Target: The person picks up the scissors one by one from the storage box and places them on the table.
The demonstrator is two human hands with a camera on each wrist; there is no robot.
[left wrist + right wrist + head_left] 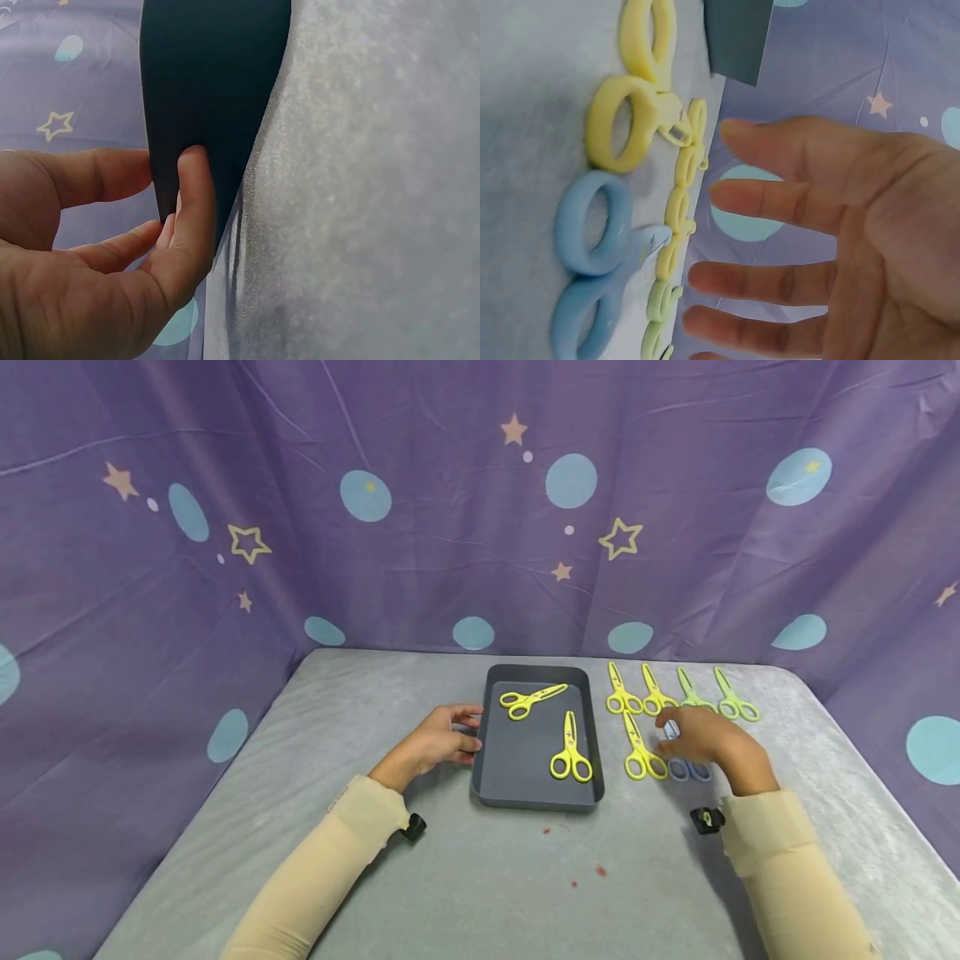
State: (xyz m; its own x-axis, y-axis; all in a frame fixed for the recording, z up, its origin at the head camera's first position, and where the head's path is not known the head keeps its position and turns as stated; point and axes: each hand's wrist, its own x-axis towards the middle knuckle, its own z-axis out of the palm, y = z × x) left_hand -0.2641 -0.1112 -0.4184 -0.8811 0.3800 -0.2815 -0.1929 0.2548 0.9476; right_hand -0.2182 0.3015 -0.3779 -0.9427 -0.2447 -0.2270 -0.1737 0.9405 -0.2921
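Observation:
A dark grey tray (536,802) stands on the table, with one pair of yellow scissors (571,756) upright in its right part and another pair of yellow scissors (528,700) slanted near its back. Against the tray's left wall rest the fingertips of my left hand (438,739), fingers loosely bent. My right hand (697,735) hovers above blue scissors (690,770), partly covering them. In the right wrist view its fingers are spread, with nothing between them, and the blue scissors (592,225) lie below. Just left of that hand are yellow scissors (641,752).
Behind the right hand runs a back row: yellow scissors (621,693), more yellow scissors (656,693), green scissors (692,689) and further green scissors (733,697). A grey cloth covers the table (480,893). A purple curtain (450,568) hangs behind it.

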